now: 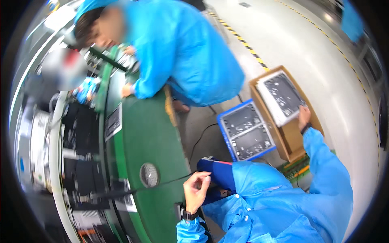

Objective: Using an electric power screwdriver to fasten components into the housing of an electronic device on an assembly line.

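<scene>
White tray [270, 87] sits inside the cardboard box [297, 137], in the box's far part; dark panel on top, small pale bits scattered over it. Bare cardboard shows in the box's near part.

Right hand [304, 116]: at the box's right side, fingers bent over the tray's near right corner, looks clamped on that edge; underside of the grip hidden. Dark band on the wrist, blue sleeve.

Left hand [195, 192]: well left of the box and nearer than it, by the bench edge. Fingers curled toward the thumb, small gap inside the curl. Dark cord [156, 187] runs up to the fingers; can't tell if they pinch it. Dark watch-like band on this wrist too.

Blue crate [256, 154]: just left of the box, two dark panels in it side by side, pale bits on both.

Green bench [152, 121]: well left of the box. On it, a round grey mesh dish [150, 175], plus a pale-edged dark panel [114, 122] farther from the box.

Co-worker in blue coat [194, 52]: left of the box and farther off, leaning over the bench, one hand on it. Yellow-black tape [242, 39] on the floor beyond the box.
</scene>
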`<action>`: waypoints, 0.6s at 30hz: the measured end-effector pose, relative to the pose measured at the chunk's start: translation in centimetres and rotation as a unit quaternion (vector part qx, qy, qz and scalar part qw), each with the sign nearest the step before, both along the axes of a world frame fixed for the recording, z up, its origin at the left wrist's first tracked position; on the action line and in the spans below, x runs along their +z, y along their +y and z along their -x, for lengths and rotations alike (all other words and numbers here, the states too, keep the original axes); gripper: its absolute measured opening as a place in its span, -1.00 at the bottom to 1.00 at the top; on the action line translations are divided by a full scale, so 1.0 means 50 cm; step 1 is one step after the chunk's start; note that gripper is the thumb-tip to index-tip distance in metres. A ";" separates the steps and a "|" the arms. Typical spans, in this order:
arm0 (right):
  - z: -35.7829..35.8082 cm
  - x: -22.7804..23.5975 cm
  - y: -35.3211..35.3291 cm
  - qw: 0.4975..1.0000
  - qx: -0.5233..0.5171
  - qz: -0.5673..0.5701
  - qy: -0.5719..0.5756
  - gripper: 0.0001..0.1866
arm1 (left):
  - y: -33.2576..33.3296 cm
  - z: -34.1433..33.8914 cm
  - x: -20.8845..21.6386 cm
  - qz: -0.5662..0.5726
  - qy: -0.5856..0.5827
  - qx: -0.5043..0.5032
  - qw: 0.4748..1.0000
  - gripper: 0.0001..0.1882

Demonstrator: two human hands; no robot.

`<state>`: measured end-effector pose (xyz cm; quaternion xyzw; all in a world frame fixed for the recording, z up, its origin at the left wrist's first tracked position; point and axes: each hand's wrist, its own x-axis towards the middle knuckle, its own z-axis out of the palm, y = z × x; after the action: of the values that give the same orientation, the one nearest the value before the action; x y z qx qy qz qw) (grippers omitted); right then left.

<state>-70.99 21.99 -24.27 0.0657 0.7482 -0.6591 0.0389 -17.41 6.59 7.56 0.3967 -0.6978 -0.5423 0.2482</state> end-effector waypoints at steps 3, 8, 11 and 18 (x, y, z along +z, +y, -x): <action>-0.068 0.144 -0.056 0.969 0.231 0.087 -0.002 -0.85 | 0.004 -0.013 -0.007 0.014 -0.019 0.000 1.000 -0.86; -0.220 0.360 -0.177 0.869 0.485 0.102 -0.020 -0.87 | 0.033 -0.063 0.021 0.032 0.020 0.000 0.999 -0.86; -0.334 0.469 -0.240 0.790 0.603 0.106 0.023 -0.86 | 0.050 -0.126 0.029 0.034 0.017 0.040 0.998 -0.85; -0.632 0.684 -0.363 0.597 0.784 0.156 0.063 -0.83 | 0.076 -0.313 0.045 0.060 0.080 0.195 0.976 -0.84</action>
<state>-39.38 3.83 9.93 -0.5955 0.3980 -0.4837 0.5030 -1.74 10.39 9.82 0.4647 -0.6162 -0.4711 0.4271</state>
